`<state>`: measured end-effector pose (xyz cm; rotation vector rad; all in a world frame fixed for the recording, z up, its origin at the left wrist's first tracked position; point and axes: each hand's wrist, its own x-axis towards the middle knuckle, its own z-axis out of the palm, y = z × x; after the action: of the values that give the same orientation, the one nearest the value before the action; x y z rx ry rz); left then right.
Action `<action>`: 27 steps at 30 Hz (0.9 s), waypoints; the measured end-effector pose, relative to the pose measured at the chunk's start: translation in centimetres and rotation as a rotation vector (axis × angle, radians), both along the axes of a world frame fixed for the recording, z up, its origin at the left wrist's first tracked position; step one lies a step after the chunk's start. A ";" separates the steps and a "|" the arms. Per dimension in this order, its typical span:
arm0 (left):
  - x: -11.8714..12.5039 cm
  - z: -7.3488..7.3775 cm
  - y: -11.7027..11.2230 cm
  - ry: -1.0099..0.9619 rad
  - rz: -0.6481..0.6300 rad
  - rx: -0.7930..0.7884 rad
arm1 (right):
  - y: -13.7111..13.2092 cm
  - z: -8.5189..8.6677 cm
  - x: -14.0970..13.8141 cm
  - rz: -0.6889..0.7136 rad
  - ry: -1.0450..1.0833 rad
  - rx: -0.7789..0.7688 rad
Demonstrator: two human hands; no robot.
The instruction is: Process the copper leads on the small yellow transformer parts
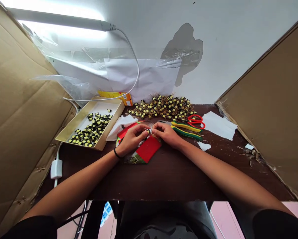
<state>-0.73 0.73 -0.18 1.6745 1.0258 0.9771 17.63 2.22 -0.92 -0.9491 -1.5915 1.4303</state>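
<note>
Between the thumb and fingertips of my left hand [132, 138] is a small yellow-and-black coil [149, 131]. My right hand [166, 133] meets it from the other side, thumb and index finger pinched close to the coil; whatever thin piece is in that pinch is too small to make out. Beneath both hands lies a red printed card [150, 148] with a picture on it. Just past my right hand, pliers with green-and-yellow handles [187, 130] rest on the table, and red-handled scissors [196, 121] lie beyond them.
A shallow cardboard box [110, 131] at left holds many similar coils. Against the wall is a heap of coils with copper-coloured leads [167, 107]. White paper [219, 125] and scraps [250, 152] lie at right. Cardboard walls flank the dark table [163, 182]; a lamp cable [138, 71] hangs behind.
</note>
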 end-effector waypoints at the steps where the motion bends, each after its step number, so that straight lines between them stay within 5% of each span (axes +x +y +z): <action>1: 0.0 0.1 -0.1 -0.012 0.000 -0.015 | 0.0 -0.1 0.0 0.001 -0.002 -0.003; 27: -0.2 -0.3 0.0 -0.159 -0.030 -0.181 | 0.4 -0.3 0.2 0.137 -0.119 0.160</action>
<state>-0.94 0.77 -0.51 1.4371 0.9511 0.9524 17.85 2.61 -1.25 -0.8592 -1.8598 1.3351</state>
